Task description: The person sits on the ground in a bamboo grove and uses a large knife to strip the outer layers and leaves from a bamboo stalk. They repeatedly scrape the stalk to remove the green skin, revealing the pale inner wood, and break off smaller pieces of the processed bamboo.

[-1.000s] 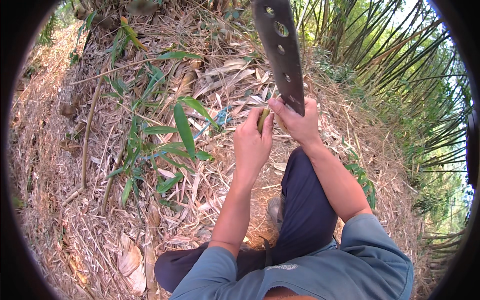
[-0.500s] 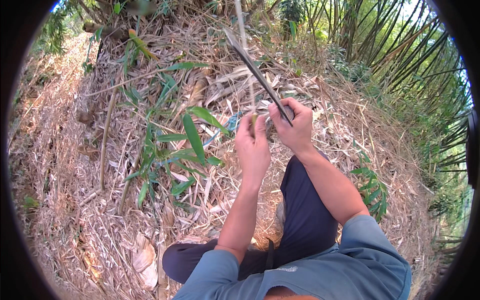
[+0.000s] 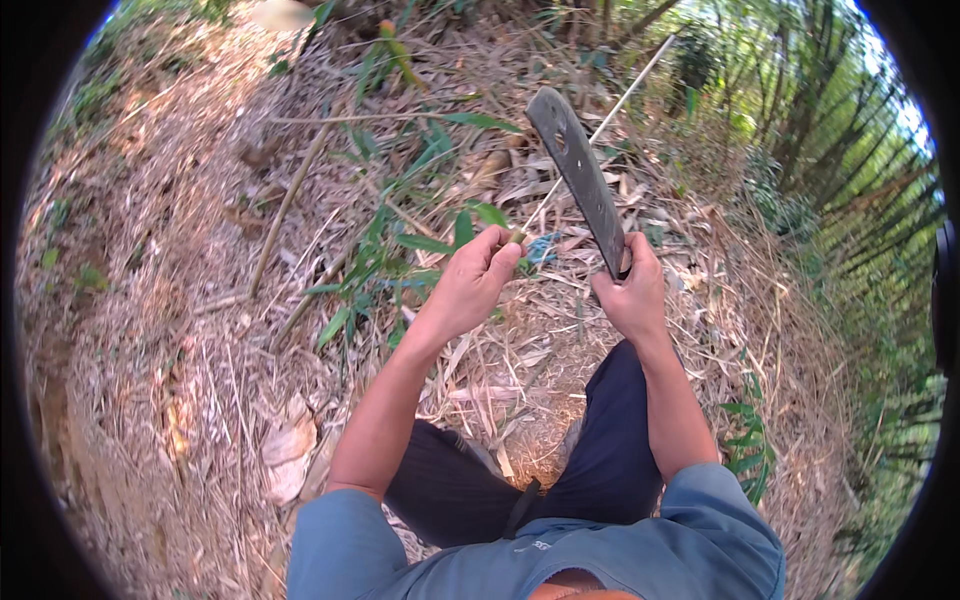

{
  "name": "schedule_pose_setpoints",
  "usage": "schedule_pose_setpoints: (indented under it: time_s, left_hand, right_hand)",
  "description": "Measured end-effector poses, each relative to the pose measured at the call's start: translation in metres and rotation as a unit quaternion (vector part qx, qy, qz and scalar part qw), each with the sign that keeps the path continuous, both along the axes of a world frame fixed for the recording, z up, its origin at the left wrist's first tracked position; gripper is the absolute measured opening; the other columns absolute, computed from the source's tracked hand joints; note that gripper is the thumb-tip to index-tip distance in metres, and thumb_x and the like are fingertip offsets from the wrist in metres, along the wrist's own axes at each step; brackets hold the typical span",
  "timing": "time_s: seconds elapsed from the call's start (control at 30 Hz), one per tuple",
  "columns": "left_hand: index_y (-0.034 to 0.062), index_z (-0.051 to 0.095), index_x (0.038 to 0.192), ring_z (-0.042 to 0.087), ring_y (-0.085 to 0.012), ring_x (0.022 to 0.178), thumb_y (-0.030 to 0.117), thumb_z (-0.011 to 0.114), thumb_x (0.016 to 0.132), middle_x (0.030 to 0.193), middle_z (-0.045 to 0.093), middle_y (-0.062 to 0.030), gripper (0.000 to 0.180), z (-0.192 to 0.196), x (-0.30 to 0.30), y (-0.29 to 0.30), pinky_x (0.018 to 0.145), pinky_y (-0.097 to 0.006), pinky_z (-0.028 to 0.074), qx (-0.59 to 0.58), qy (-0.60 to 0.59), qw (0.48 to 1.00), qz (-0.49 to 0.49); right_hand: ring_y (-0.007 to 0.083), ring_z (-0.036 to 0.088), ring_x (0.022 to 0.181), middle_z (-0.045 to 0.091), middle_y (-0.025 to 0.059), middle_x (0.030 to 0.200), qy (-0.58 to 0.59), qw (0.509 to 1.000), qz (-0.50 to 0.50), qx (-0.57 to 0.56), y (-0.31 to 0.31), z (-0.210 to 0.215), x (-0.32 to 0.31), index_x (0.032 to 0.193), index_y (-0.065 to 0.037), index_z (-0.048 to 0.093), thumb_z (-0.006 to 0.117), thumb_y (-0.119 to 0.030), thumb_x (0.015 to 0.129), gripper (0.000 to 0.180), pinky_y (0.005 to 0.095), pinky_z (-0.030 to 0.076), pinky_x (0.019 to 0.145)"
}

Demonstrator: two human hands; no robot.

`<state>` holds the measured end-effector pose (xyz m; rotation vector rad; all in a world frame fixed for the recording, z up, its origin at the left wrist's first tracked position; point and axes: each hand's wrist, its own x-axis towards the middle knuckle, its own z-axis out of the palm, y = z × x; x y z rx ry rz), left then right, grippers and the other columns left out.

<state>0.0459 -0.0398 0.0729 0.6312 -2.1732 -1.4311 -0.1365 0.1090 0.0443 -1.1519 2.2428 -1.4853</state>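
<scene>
My left hand [image 3: 470, 287] pinches the near end of a long, thin, pale strip [image 3: 628, 95], which looks like split bamboo and slants up and away to the right. The end at my fingers is greenish-yellow. My right hand [image 3: 636, 298] is closed round the lower end of a dark, flat machete [image 3: 580, 170]; its handle is mostly hidden in the fist. The blade points up and slightly left, with its broad face and a hole near the tip showing. It crosses in front of the strip; I cannot tell whether the two touch.
Dry bamboo leaves [image 3: 340, 430] cover the ground. Left of my hands lie green leafy shoots [image 3: 430, 243] and a thin brown stick [image 3: 285, 215]. Blue material [image 3: 543, 249] lies beyond my left hand. Bamboo stems [image 3: 850, 160] stand at the right. My bent legs [image 3: 610, 440] are below.
My hands have moved apart, the left one going left. The machete has turned from nearly edge-on to show its broad face. The strip now leans right instead of standing nearly upright.
</scene>
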Motion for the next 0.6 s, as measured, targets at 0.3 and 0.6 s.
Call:
schedule_pose_setpoints:
  time_s: [0.3,0.6]
  left_hand:
    - [0.0012,0.06,0.104,0.035,-0.003,0.057,0.03,0.047,0.106,0.065,0.038,0.0069,0.031,-0.032,0.075,0.013,0.051,-0.023,0.028,0.183,0.077,0.979,0.05]
    - [0.003,0.057,0.104,0.03,-0.0014,0.052,0.031,0.046,0.107,0.062,0.036,0.0086,0.03,-0.053,0.091,0.002,0.046,-0.021,0.025,0.164,0.078,0.982,0.057]
  right_hand:
    - [0.0237,0.069,0.079,0.068,0.015,0.091,0.085,0.982,0.167,0.024,-0.021,-0.006,0.032,0.109,0.002,0.053,0.084,-0.016,0.077,0.048,0.0342,0.054,0.071]
    - [0.0143,0.07,0.069,0.072,0.01,0.076,-0.009,0.989,0.119,0.088,-0.04,-0.028,0.054,0.088,0.004,0.059,0.081,-0.014,0.073,0.033,0.0282,0.054,0.064]
